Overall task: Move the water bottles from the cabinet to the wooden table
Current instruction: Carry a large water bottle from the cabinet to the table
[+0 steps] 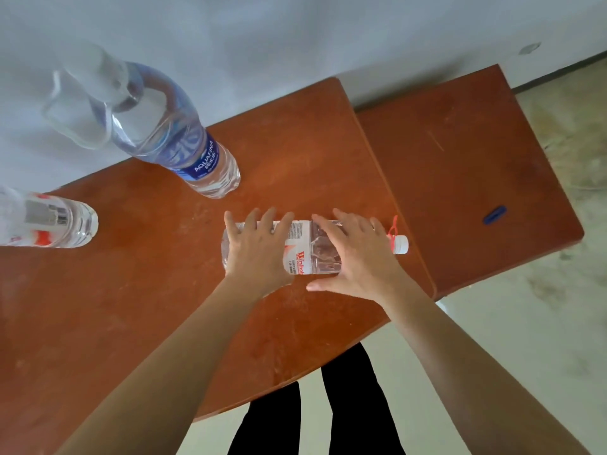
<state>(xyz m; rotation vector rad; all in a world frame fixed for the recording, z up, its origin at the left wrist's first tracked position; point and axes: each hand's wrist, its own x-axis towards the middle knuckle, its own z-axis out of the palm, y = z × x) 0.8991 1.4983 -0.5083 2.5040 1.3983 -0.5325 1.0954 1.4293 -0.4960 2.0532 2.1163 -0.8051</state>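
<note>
A clear water bottle with a red and white label (pixel 300 247) lies on its side on the wooden table (pixel 138 307), its white cap pointing right. My left hand (pixel 256 251) grips its base end, and my right hand (pixel 356 257) wraps over its neck end. A tall bottle with a blue label (pixel 157 126) stands upright at the far left of the table. Another red-labelled bottle (pixel 49 221) stands at the left edge of the view. The cabinet is not in view.
A second, lower wooden surface (pixel 460 165) adjoins the table on the right, with a small blue object (pixel 494 214) on it. A pale wall runs behind both. My legs and the light floor (pixel 492 339) show beyond the table's near edge.
</note>
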